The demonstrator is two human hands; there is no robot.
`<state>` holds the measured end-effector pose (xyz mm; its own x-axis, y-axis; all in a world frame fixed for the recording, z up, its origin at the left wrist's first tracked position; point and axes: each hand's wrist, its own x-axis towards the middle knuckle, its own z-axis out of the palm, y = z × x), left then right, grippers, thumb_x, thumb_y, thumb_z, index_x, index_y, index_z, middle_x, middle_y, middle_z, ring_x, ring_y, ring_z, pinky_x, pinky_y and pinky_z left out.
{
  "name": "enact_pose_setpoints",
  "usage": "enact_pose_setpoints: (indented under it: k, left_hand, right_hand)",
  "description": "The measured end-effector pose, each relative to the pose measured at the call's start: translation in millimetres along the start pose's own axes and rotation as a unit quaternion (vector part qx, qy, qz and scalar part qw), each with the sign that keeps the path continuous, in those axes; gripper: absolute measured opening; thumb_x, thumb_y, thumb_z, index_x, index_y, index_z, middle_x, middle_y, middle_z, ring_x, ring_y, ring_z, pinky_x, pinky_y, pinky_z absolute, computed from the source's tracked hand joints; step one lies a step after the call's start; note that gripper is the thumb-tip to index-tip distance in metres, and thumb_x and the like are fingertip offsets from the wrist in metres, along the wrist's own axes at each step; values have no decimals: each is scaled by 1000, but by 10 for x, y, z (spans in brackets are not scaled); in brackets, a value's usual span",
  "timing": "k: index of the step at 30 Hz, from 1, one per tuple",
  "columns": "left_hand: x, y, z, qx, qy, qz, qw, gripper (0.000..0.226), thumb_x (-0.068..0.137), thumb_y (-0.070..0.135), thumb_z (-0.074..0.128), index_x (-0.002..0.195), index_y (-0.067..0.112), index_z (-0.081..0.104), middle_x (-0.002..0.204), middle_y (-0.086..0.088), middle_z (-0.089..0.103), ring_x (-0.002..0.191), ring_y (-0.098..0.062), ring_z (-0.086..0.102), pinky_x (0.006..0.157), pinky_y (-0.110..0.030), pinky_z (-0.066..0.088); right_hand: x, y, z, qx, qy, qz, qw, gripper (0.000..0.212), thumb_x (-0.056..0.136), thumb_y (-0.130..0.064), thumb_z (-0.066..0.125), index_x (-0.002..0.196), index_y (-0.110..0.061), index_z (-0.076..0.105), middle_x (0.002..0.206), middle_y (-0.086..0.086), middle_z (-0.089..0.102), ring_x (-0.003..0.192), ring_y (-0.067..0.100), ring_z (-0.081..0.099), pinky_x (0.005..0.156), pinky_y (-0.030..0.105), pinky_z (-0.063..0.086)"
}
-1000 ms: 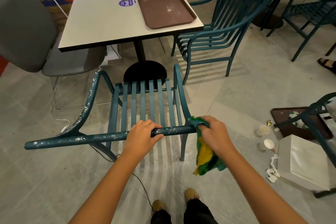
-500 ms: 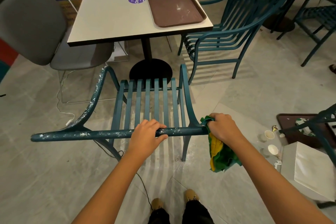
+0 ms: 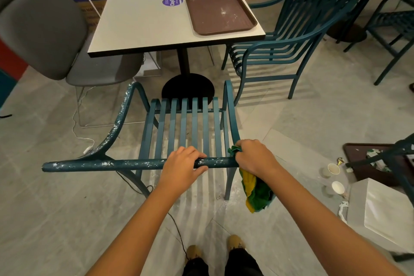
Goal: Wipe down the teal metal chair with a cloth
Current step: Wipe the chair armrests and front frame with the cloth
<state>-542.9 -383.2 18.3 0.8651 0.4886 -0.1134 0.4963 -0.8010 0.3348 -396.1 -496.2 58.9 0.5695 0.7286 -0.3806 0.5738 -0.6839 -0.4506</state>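
The teal metal chair (image 3: pixel 186 125) stands just in front of me, its slatted seat facing the table. Its top back rail runs left to right and is speckled with white flecks, as is the left armrest. My left hand (image 3: pixel 182 167) grips that rail near its middle. My right hand (image 3: pixel 254 158) is closed on a green and yellow cloth (image 3: pixel 256 190) and presses it around the right end of the rail. Most of the cloth hangs down below the rail.
A white square table (image 3: pixel 143 20) with a brown tray (image 3: pixel 219 13) stands beyond the chair. Grey chairs (image 3: pixel 44 27) sit to the left, more teal chairs (image 3: pixel 289 36) to the right. Paper cups (image 3: pixel 333 169), a tray of rubbish and a white box (image 3: pixel 385 210) lie on the floor at right. A cable runs under the chair.
My right hand with the cloth has slid a short way left along the rail towards my left hand. My view has shifted slightly, and my left hand keeps its grip.
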Motion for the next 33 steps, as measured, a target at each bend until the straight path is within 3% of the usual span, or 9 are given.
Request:
enact_pose_setpoints:
  k: [3,6,13,19,22,25,29,33]
  left_hand:
    - [-7,-3,-20,1,6,11,1000,42,89,45,49,127,28,48,117,9,52,108,-11,45,95,-25,33]
    - [-35,-75,-73,-4,6,12,1000,48,87,48,51,130,28,45,118,8,50,110,-11,44,97,-25,33]
    - [-219,-508,-215,20,0,-19,1000,47,85,49,53,128,29,47,118,11,52,109,-8,44,95,-24,32]
    - [-273,-638,-270,13,-3,-12,1000,39,90,38,52,128,28,48,119,11,54,110,-8,46,97,-24,32]
    - [-264,-659,-269,11,-3,-5,1000,38,89,38,52,126,28,50,118,10,55,108,-10,46,94,-25,35]
    - [-265,-674,-259,3,2,-4,1000,37,89,39,53,125,28,52,117,11,56,106,-10,46,93,-25,36]
    - [-263,-687,-226,-15,18,-11,1000,36,88,38,54,123,29,53,115,11,57,106,-10,46,92,-24,35]
    - [-288,-725,-198,-73,37,-21,996,36,86,35,59,121,27,57,111,9,60,104,-12,47,90,-24,34]
  right_hand:
    - [-49,160,-49,58,15,-18,998,27,90,-6,47,114,-7,59,115,12,58,101,26,52,86,29,42]
    - [-212,352,78,55,96,-22,994,36,90,-11,51,127,-12,51,121,5,46,101,18,46,86,21,37]
    - [-370,287,634,70,241,-23,968,50,76,9,63,124,-2,54,109,14,57,96,30,51,84,39,51]
    - [-357,-80,921,68,271,-25,960,59,72,13,63,127,-3,51,119,13,56,102,31,51,90,38,49]
    - [-380,-93,933,82,247,-50,964,57,77,11,60,130,-7,49,126,9,53,109,28,48,97,30,41]
    - [-434,-24,867,86,251,-75,961,54,75,13,60,124,-8,55,123,8,55,106,25,51,92,21,37]
    - [-465,132,728,93,307,-7,947,47,76,13,58,119,-6,59,125,12,50,101,29,53,84,26,42]
    - [-429,108,759,94,303,43,947,47,76,14,54,119,-4,58,121,11,54,97,31,51,83,29,41]
